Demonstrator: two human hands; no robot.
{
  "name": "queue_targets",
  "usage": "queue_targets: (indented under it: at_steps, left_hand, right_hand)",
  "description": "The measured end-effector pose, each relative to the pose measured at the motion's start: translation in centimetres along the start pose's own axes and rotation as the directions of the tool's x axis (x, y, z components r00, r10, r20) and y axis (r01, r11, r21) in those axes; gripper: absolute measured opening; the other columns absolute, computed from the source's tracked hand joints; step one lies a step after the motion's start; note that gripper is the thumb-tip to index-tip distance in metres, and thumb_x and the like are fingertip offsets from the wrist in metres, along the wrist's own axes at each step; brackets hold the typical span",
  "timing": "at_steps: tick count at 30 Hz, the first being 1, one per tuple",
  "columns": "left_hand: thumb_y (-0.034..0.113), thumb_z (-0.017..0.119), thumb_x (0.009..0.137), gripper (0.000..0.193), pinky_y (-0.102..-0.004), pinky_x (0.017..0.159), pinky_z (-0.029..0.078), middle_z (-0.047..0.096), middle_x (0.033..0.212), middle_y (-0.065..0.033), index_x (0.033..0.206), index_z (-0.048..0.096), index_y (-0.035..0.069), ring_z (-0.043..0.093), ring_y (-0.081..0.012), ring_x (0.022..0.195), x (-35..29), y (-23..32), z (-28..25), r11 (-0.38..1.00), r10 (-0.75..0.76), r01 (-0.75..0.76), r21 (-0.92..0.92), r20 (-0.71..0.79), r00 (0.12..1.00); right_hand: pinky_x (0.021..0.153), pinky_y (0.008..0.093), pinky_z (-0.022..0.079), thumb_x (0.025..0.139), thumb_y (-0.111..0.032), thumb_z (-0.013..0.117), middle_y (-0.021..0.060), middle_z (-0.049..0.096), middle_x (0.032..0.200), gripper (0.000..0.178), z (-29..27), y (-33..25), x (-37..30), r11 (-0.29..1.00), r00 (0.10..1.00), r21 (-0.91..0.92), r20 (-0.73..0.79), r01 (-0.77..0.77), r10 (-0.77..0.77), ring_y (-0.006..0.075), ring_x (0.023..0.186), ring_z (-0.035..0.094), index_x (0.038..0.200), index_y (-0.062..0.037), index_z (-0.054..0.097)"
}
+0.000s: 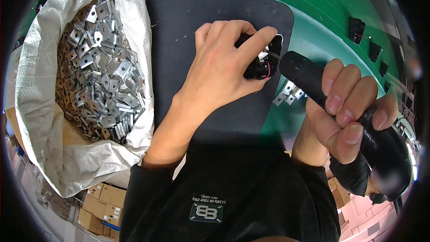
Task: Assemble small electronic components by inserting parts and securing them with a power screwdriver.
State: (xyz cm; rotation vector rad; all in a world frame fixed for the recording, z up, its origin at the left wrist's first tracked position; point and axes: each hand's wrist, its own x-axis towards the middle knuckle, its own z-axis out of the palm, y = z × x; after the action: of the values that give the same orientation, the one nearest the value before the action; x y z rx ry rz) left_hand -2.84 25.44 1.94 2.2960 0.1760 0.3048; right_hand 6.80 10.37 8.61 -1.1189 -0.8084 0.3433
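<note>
Head view: right of upper centre, the left hand (219,58) clasps a black case (258,69) between its fingers, apparently steadying it against the electric screwdriver (310,75) gripped by the right hand (337,127).

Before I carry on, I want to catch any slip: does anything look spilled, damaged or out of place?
Nothing looks plainly damaged. Mildly odd: a few metal plates lie loose on the green table near the black screwdriver, apart from the similar ones heaped in the white sack. They may be there on purpose.
</note>
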Motion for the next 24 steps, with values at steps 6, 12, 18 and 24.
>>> queue_targets:
  at_steps: [6, 12, 18, 24]
  left_hand:
    - [0.020, 0.082, 0.054, 0.068, -0.0394, 0.090, 0.034, 0.057, 0.105, -0.0048, 0.119, 0.061, 0.018, 0.052, -0.0252, 0.098, -0.3, -0.4, 0.0, 1.000, 0.012, -0.012, 0.001, -0.016, 1.000]
    - [0.018, 0.082, 0.053, 0.070, -0.0388, 0.091, 0.034, 0.057, 0.106, -0.0053, 0.119, 0.061, 0.017, 0.053, -0.0250, 0.100, -0.6, -0.2, -0.1, 0.999, 0.014, -0.014, 0.029, -0.009, 1.000]
    - [0.019, 0.082, 0.059, 0.071, -0.0420, 0.096, 0.032, 0.059, 0.109, -0.0098, 0.122, 0.051, 0.010, 0.054, -0.0306, 0.106, 1.7, 1.5, 1.5, 0.988, 0.002, 0.013, 0.151, -0.096, 0.995]
    - [0.023, 0.077, 0.068, 0.071, -0.0445, 0.097, 0.030, 0.056, 0.115, -0.0159, 0.127, 0.045, 0.001, 0.047, -0.0313, 0.113, 9.5, 3.6, 1.9, 0.941, 0.042, -0.021, 0.338, -0.056, 0.998]
  right_hand:
    - [0.067, 0.0309, 0.034, 0.073, -0.010, 0.068, -0.0051, 0.046, 0.069, 0.035, -0.2, 0.3, -0.3, 1.000, 0.998, 0.006, 0.068, -0.010, 0.009, 0.0118, 0.065, 0.046, 0.097, -0.0242, 0.046]
    - [0.069, 0.0301, 0.036, 0.075, -0.016, 0.068, -0.0059, 0.049, 0.070, 0.040, 0.6, 0.2, -1.0, 1.000, 0.994, -0.007, -0.110, 0.000, 0.000, 0.0115, 0.068, 0.048, 0.109, -0.0263, 0.051]
    - [0.079, 0.0280, 0.037, 0.075, -0.020, 0.068, -0.0063, 0.055, 0.076, 0.041, -3.6, -4.9, -2.5, 0.971, 0.940, 0.083, -0.282, 0.224, -0.192, 0.0089, 0.076, 0.053, 0.113, -0.0212, 0.054]
    - [0.080, 0.0356, 0.038, 0.083, -0.020, 0.061, -0.0015, 0.052, 0.078, 0.038, -8.9, -6.4, -6.6, 0.964, 0.830, -0.085, -0.494, 0.253, -0.261, 0.0163, 0.077, 0.050, 0.119, -0.0202, 0.049]
